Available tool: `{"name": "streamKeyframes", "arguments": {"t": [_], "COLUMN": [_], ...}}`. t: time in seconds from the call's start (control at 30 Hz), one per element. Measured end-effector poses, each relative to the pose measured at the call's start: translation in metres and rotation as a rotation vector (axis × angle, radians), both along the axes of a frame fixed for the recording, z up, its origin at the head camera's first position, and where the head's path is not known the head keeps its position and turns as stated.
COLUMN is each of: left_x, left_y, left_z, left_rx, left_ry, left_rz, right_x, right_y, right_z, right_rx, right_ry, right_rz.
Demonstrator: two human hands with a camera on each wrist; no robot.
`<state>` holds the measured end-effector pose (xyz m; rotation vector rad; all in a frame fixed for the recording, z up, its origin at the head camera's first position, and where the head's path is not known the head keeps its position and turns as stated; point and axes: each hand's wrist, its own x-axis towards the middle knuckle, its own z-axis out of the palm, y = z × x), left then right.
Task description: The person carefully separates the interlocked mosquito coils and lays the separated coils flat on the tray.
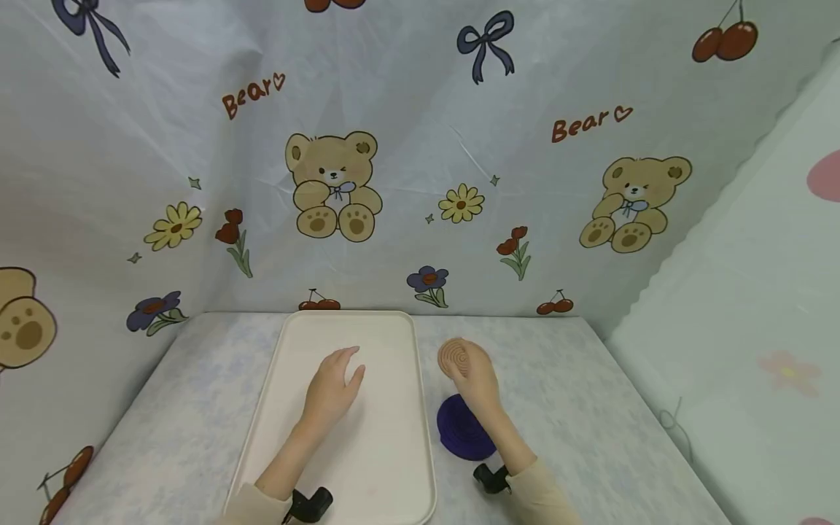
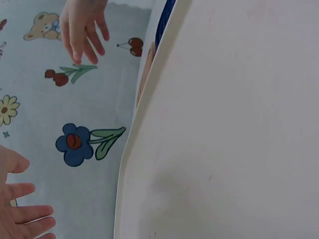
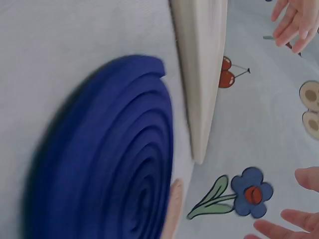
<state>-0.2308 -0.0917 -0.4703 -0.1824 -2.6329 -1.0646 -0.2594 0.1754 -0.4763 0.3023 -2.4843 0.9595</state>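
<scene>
A flat tan disc with spiral rings (image 1: 451, 357) lies on the table to the right of a cream tray (image 1: 426, 437). Nearer the front is a dark blue coil, wound flat in a spiral (image 1: 462, 430); its ridges and loose outer end show large in the right wrist view (image 3: 114, 129). My right hand (image 1: 477, 375) hovers over the tan disc, hiding part of it; its fingers hang apart and hold nothing in the left wrist view (image 2: 84, 30). Above the tray, my left hand (image 1: 331, 386) is raised with thumb and fingers spread, holding nothing.
The tray's raised rim (image 1: 420, 364) runs close beside both coils. A pale marbled tabletop (image 1: 558, 394) extends to either side. Behind it hangs a cloth printed with bears and flowers (image 1: 394, 168). Each wrist carries a small black camera (image 1: 313, 504).
</scene>
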Motion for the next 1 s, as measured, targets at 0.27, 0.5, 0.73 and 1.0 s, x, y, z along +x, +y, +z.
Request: {"name": "streamKeyframes", "arguments": {"t": [0.27,0.5,0.73,1.0], "left_x": [0.015,0.025,0.031,0.043], "left_y": [0.044,0.072,0.096,0.121], "left_z": [-0.015,-0.027,-0.036,-0.037], "left_rx": [0.184,0.330,0.487,0.633], "left_ry": [-0.107,-0.173,-0.248,-0.307], "left_rz": [-0.058,-0.152,-0.286,-0.336], "right_x": [0.006,0.012,0.020,0.033], "right_y": [0.030,0.050,0.063,0.071], "right_z": [-0.014,-0.029,-0.036,-0.045], "right_rx": [-0.206,-0.230,-0.230,-0.238], "right_ry": [-0.136,-0.199,-0.234,-0.262], "right_rz": [-0.017,-0.042,-0.047,-0.050]}}
